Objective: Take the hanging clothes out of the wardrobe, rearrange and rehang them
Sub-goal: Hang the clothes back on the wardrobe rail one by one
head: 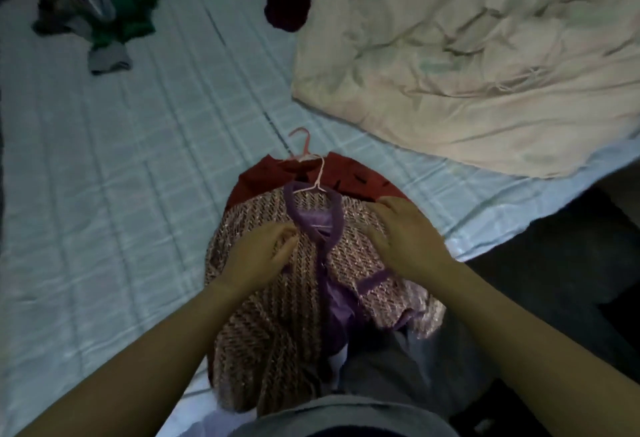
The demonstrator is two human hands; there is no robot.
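Note:
A pink woven jacket (277, 318) with purple trim lies on the bed on a pink hanger (317, 178). Under it a red garment (349, 173) lies on a second pink hanger (302, 145). My left hand (261, 253) pinches the jacket's left front edge beside the purple trim. My right hand (405, 235) presses flat on the jacket's right shoulder, fingers spread. Both hooks point away from me.
The pale blue quilted bed (121, 194) holds a crumpled cream duvet (485, 65) at the right, a dark maroon garment (289, 0) at the top and a heap of green and grey clothes (104, 10) at the top left. Dark floor (571, 280) lies right of the bed corner.

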